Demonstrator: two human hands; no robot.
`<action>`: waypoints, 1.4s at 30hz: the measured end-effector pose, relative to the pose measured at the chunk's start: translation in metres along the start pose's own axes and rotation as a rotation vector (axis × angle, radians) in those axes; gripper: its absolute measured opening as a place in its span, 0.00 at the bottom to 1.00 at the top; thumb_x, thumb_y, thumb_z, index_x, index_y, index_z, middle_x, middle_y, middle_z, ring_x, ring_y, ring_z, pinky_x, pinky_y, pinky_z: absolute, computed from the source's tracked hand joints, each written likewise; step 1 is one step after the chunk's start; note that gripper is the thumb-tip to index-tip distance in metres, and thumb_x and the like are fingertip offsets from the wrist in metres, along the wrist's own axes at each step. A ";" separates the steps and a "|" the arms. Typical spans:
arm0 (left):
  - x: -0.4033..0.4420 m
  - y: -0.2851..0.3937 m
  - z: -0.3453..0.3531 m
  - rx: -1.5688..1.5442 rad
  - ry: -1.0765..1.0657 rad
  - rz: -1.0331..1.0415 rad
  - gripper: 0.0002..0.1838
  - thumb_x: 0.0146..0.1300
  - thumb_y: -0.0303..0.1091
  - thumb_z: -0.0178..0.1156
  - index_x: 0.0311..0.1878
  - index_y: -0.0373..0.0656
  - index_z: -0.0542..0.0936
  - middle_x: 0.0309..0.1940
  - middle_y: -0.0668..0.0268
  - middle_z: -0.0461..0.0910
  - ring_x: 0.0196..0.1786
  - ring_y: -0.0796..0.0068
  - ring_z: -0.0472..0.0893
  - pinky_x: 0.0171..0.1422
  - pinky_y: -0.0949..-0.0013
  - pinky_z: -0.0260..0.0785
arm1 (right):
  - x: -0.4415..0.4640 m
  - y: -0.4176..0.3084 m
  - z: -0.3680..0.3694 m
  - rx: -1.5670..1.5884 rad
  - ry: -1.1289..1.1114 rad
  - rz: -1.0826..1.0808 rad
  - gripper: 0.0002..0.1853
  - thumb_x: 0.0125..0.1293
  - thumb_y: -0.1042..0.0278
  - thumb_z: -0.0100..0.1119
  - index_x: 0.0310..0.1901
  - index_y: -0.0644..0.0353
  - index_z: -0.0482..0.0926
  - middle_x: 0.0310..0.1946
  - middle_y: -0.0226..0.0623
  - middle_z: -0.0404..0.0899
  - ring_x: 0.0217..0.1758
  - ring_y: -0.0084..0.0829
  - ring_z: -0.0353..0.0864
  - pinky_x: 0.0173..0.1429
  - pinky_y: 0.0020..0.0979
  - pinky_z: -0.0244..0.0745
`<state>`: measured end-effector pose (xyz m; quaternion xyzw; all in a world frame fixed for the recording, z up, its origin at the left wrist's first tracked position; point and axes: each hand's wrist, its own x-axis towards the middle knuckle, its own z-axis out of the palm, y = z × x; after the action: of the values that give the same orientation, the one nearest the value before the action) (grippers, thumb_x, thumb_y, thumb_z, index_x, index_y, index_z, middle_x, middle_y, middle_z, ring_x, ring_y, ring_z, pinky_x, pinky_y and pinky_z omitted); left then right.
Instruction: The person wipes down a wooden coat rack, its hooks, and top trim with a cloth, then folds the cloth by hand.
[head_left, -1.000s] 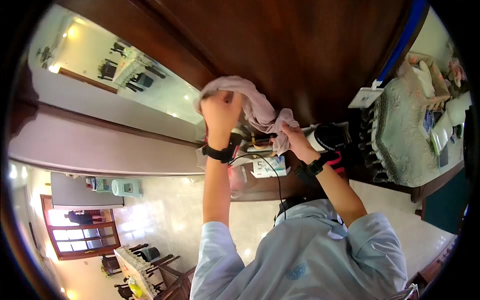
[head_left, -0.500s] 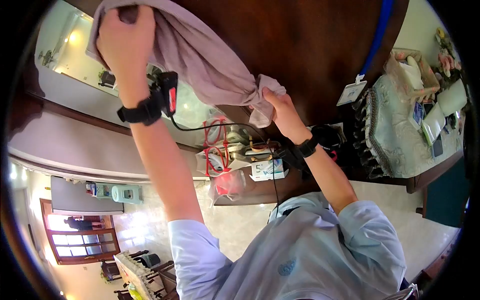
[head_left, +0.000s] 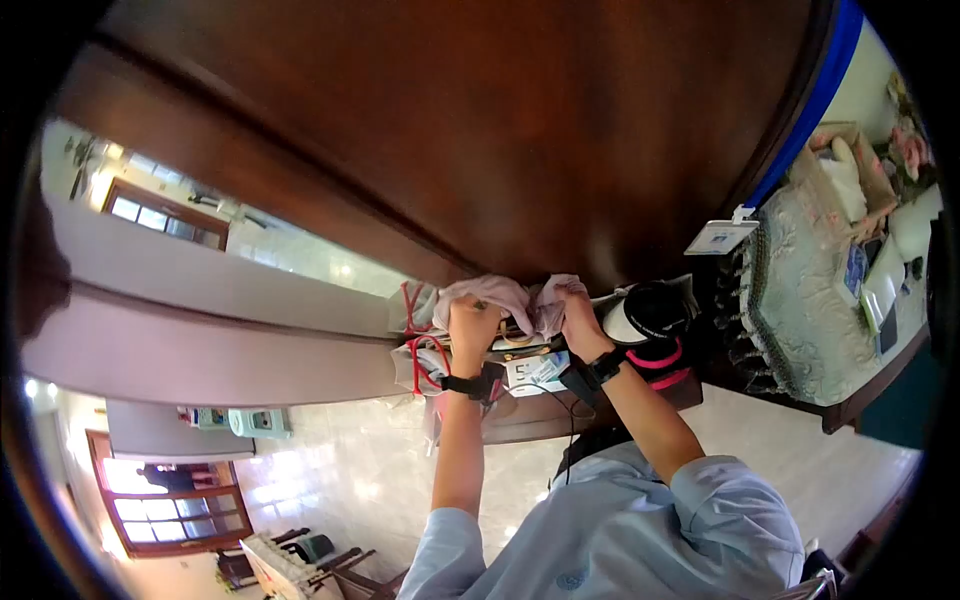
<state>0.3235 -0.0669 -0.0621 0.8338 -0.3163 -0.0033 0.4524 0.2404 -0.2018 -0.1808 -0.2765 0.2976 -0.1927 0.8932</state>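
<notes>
A pinkish-grey cloth [head_left: 500, 290] is bunched between my two hands, close to the lower edge of a dark brown wooden panel [head_left: 500, 130]. My left hand [head_left: 474, 325] is closed on one part of it. The other end is gripped by my right hand [head_left: 580, 318], whose fingers are wrapped round the folds. Just below the hands are a white box [head_left: 535, 372] with printing and a bag with red handles [head_left: 428, 350]. A black strap with a device [head_left: 490, 385] sits on my left wrist, and another black strap [head_left: 603, 368] is on my right.
A black and white round object [head_left: 650, 312] lies right of my right hand, with a pink-trimmed black item [head_left: 660, 365] below. An ID badge [head_left: 722, 237] hangs on a blue lanyard [head_left: 810, 130]. A lace-covered table [head_left: 795, 290] holds a tissue box and papers. A mirror [head_left: 270, 240] is at left.
Both hands have come down toward my body, the left one moving farther and to the right. The cloth, stretched out long before, is now gathered up between them.
</notes>
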 end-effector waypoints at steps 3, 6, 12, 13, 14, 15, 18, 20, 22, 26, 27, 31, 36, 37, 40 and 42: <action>-0.021 -0.048 0.039 0.032 -0.071 -0.249 0.09 0.52 0.30 0.62 0.32 0.31 0.83 0.26 0.60 0.85 0.31 0.77 0.79 0.37 0.67 0.72 | 0.003 0.015 -0.030 0.110 0.007 0.040 0.10 0.66 0.75 0.48 0.47 0.58 0.75 0.45 0.35 0.79 0.51 0.33 0.80 0.57 0.35 0.76; -0.038 -0.101 0.067 0.038 -0.234 -0.317 0.11 0.57 0.31 0.60 0.34 0.32 0.84 0.25 0.60 0.85 0.32 0.75 0.82 0.41 0.68 0.73 | 0.030 0.057 -0.083 0.235 0.133 0.104 0.07 0.66 0.68 0.49 0.42 0.56 0.76 0.36 0.33 0.80 0.45 0.35 0.82 0.53 0.35 0.77; -0.062 -0.139 0.120 -0.006 -0.284 -0.307 0.15 0.57 0.38 0.62 0.37 0.33 0.82 0.33 0.54 0.85 0.39 0.63 0.84 0.45 0.63 0.73 | 0.035 0.031 -0.094 0.500 0.292 0.107 0.07 0.65 0.70 0.45 0.38 0.56 0.76 0.34 0.39 0.80 0.36 0.41 0.82 0.41 0.41 0.81; -0.067 -0.155 0.131 0.079 -0.253 -0.300 0.17 0.55 0.42 0.65 0.33 0.34 0.83 0.29 0.49 0.84 0.36 0.55 0.85 0.41 0.60 0.74 | 0.033 0.022 -0.086 0.519 0.429 0.115 0.07 0.65 0.70 0.46 0.37 0.56 0.76 0.36 0.40 0.80 0.38 0.41 0.82 0.42 0.41 0.81; -0.073 -0.175 0.141 0.145 -0.327 -0.400 0.15 0.57 0.38 0.61 0.40 0.34 0.82 0.33 0.50 0.83 0.40 0.59 0.84 0.47 0.63 0.72 | 0.040 0.026 -0.095 0.517 0.443 0.120 0.07 0.65 0.70 0.46 0.37 0.56 0.76 0.36 0.40 0.80 0.38 0.41 0.82 0.42 0.41 0.81; -0.069 -0.172 0.146 0.142 -0.335 -0.406 0.15 0.57 0.38 0.61 0.40 0.34 0.82 0.33 0.50 0.83 0.40 0.59 0.84 0.47 0.63 0.72 | 0.048 0.031 -0.105 0.569 0.401 0.067 0.07 0.65 0.70 0.47 0.39 0.56 0.77 0.38 0.40 0.80 0.41 0.41 0.82 0.44 0.42 0.81; -0.060 -0.165 0.159 0.227 -0.357 -0.472 0.15 0.60 0.39 0.59 0.35 0.33 0.84 0.33 0.53 0.85 0.39 0.61 0.83 0.44 0.63 0.71 | 0.040 0.020 -0.120 0.598 0.240 -0.013 0.09 0.65 0.69 0.48 0.42 0.57 0.78 0.42 0.40 0.81 0.46 0.42 0.81 0.49 0.44 0.80; -0.063 -0.165 0.159 -0.036 -0.341 -0.553 0.14 0.60 0.38 0.59 0.35 0.34 0.84 0.33 0.56 0.85 0.39 0.61 0.83 0.44 0.64 0.71 | 0.028 0.009 -0.133 0.633 0.030 -0.014 0.12 0.65 0.67 0.51 0.47 0.58 0.77 0.48 0.39 0.81 0.52 0.41 0.80 0.57 0.44 0.77; -0.065 -0.157 0.158 -0.489 -0.284 -0.754 0.11 0.65 0.35 0.55 0.41 0.39 0.82 0.34 0.65 0.82 0.41 0.59 0.83 0.52 0.64 0.73 | 0.003 -0.018 -0.107 0.570 0.080 -0.026 0.10 0.65 0.67 0.51 0.45 0.58 0.77 0.46 0.37 0.81 0.50 0.39 0.80 0.57 0.42 0.76; -0.077 -0.139 0.144 -1.383 -0.470 -0.553 0.21 0.71 0.41 0.45 0.62 0.40 0.68 0.63 0.58 0.70 0.67 0.61 0.69 0.71 0.54 0.61 | -0.063 -0.062 -0.066 0.491 -0.037 -0.018 0.14 0.66 0.67 0.53 0.52 0.58 0.75 0.50 0.34 0.79 0.57 0.35 0.77 0.64 0.39 0.70; -0.080 -0.158 0.145 -1.798 -0.635 -0.457 0.26 0.72 0.48 0.43 0.66 0.41 0.67 0.67 0.60 0.69 0.70 0.59 0.66 0.74 0.53 0.57 | -0.081 -0.069 -0.060 0.496 -0.082 0.044 0.16 0.66 0.67 0.53 0.55 0.59 0.74 0.52 0.35 0.78 0.59 0.35 0.76 0.66 0.40 0.69; -0.094 -0.048 0.080 -2.047 -0.363 -0.774 0.38 0.71 0.62 0.39 0.73 0.43 0.61 0.74 0.60 0.61 0.75 0.58 0.60 0.78 0.49 0.50 | -0.149 -0.082 -0.068 0.407 -0.253 0.110 0.21 0.67 0.68 0.54 0.61 0.61 0.71 0.56 0.36 0.76 0.63 0.34 0.73 0.68 0.39 0.66; -0.138 0.008 0.024 -2.007 -0.270 -0.799 0.42 0.67 0.67 0.44 0.74 0.46 0.59 0.75 0.62 0.58 0.77 0.57 0.56 0.78 0.45 0.45 | -0.218 -0.085 -0.098 -0.226 -0.214 0.006 0.25 0.67 0.68 0.58 0.64 0.65 0.67 0.56 0.33 0.76 0.60 0.27 0.74 0.66 0.32 0.66; -0.148 0.014 0.017 -2.016 -0.268 -0.794 0.42 0.67 0.67 0.44 0.74 0.46 0.59 0.75 0.62 0.58 0.77 0.57 0.56 0.78 0.45 0.45 | -0.230 -0.085 -0.107 -0.235 -0.215 0.006 0.25 0.67 0.68 0.58 0.64 0.65 0.67 0.56 0.33 0.76 0.60 0.27 0.74 0.66 0.32 0.66; -0.172 0.024 0.000 -2.057 -0.207 -0.747 0.40 0.68 0.65 0.43 0.75 0.49 0.59 0.76 0.64 0.57 0.77 0.58 0.54 0.80 0.46 0.41 | -0.262 -0.093 -0.119 -0.565 -0.223 0.122 0.29 0.67 0.68 0.60 0.67 0.66 0.65 0.54 0.27 0.76 0.54 0.19 0.73 0.60 0.24 0.67; -0.183 0.033 -0.012 -1.963 -0.108 -0.735 0.39 0.68 0.65 0.43 0.75 0.49 0.59 0.76 0.64 0.57 0.78 0.58 0.54 0.80 0.46 0.40 | -0.274 -0.086 -0.125 -0.666 -0.301 0.057 0.30 0.67 0.69 0.60 0.68 0.66 0.63 0.53 0.27 0.76 0.53 0.19 0.73 0.58 0.24 0.68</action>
<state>0.1634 0.0266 -0.0816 0.1444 0.0782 -0.4325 0.8865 -0.0600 -0.1763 -0.0960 -0.5689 0.2170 -0.0175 0.7930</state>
